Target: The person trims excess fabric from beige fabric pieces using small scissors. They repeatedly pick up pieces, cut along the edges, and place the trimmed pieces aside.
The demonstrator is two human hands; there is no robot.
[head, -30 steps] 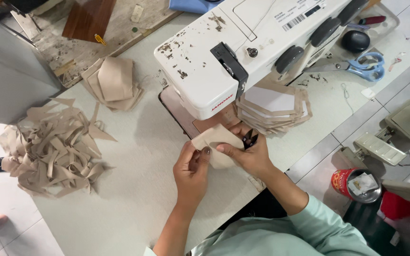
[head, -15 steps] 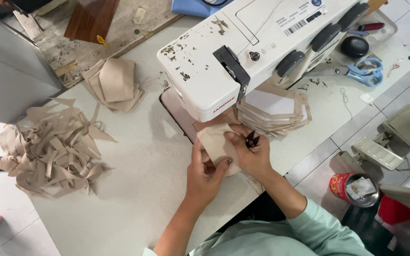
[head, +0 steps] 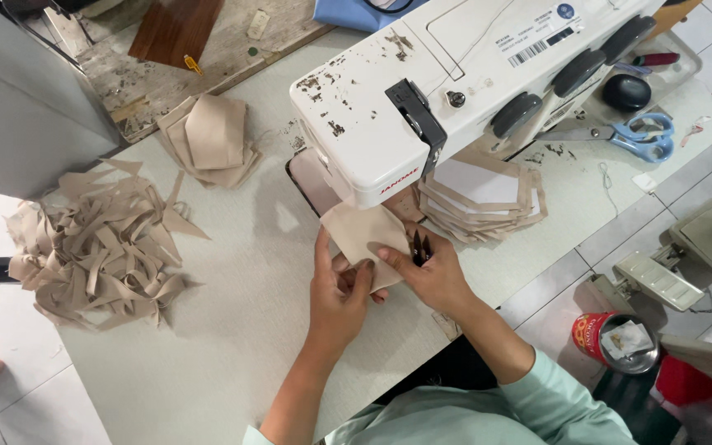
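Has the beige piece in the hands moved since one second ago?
Yes. The beige piece has gone up toward the sewing machine; its top edge now reaches the machine's lower front.

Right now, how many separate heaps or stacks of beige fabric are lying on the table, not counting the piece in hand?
3. A tangled heap of strips at the table's left edge, a small stack beyond it, and a layered stack under the sewing machine, which may hide more.
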